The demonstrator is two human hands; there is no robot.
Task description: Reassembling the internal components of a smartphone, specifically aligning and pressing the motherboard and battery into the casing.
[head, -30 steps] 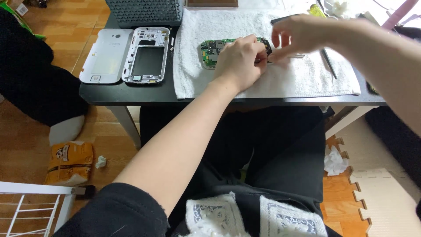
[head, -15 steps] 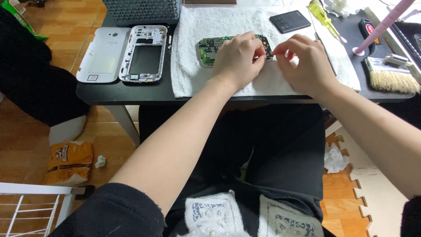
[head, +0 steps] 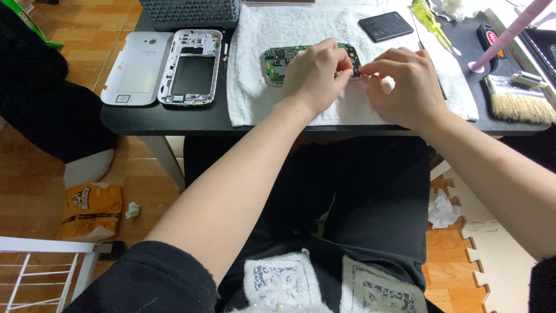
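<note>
The left hand point(head: 315, 72) lies curled over the right part of a green printed circuit board point(head: 278, 61) of a phone, its fingers closed down on the board's edge and pressing it to a white terry towel point(head: 301, 26). The right hand point(head: 399, 84) is just beside it, thumb and forefinger pinched together at the board's right end, where they meet the left fingertips; whether they nip some small part there is too small to tell.

The board rests near the middle of the towel, which is spread on a dark bench point(head: 168, 119). On the towel's far right corner lies a flat black rectangular battery point(head: 386, 26). Right of the towel are a translucent yellow-handled screwdriver point(head: 430, 20), a pink plastic rod point(head: 509, 36) standing on a round foot, and a pale-bristled brush point(head: 518, 104) with a metal band. Left of the towel lie a silver-edged phone middle frame point(head: 193, 66) with an open window and, touching its left side, a white plastic back cover point(head: 136, 68). Behind them, off the towel's far left corner, stands a grey woven basket point(head: 188, 11).
</note>
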